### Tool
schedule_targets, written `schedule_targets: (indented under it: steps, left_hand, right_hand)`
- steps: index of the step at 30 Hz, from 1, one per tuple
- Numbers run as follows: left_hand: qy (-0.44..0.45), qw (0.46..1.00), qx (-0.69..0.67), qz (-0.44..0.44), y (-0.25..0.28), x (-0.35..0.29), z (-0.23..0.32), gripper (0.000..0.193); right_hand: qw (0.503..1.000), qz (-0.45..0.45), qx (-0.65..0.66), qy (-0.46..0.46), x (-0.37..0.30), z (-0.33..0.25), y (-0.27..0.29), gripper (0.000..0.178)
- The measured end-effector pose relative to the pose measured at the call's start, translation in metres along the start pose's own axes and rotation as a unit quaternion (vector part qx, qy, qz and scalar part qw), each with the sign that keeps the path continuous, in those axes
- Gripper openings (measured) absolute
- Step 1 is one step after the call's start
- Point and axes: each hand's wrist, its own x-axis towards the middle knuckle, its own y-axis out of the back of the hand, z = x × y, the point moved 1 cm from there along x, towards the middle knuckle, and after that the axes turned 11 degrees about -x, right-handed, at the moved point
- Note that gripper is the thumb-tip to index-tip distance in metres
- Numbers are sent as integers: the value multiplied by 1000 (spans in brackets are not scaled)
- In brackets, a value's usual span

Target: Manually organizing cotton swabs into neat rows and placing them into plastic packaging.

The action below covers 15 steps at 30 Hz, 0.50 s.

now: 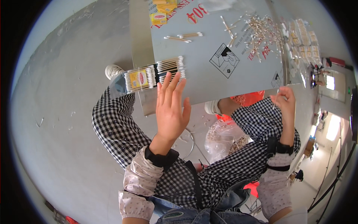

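At the table (197, 84), the left hand (171, 104) spreads open by rowed swabs (169, 64) while the right hand (286, 103) pinches a swab (275, 102), seemingly mid-sorting, alignment needing care.

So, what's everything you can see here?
Table: one, grey, upper centre
Swab pile: uncountable, pale with white tips, table's right
Loose swabs: several, pale, table's middle
Swab pack: one, white with yellow card, table's left edge
Swab rows: one set, pale on black, beside pack
Packets: several, yellow, table's far left
Wrapped packs: many, clear and yellowish, beyond table's right
Clear bag: one, transparent, below table
Floor: one, grey, left
Trousers: one pair, black-and-white check, centre
Left hand: one, bare, at swab rows
Right hand: one, bare, pinching one swab, table's near right
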Motion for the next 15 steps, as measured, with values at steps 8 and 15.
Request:
schedule_targets:
  steps: [8, 15]
  left_hand:
    - [7, 1000, -12, -1, -2, 3, 3, 50]
    - [0, 999, -36, -1, -6, 4, -1, 42]
  right_hand:
    - [936, 9, -348, 56, 60, 107, 1, 15]
    - [928, -70, -86, 357, 27, -129, -176, 17]
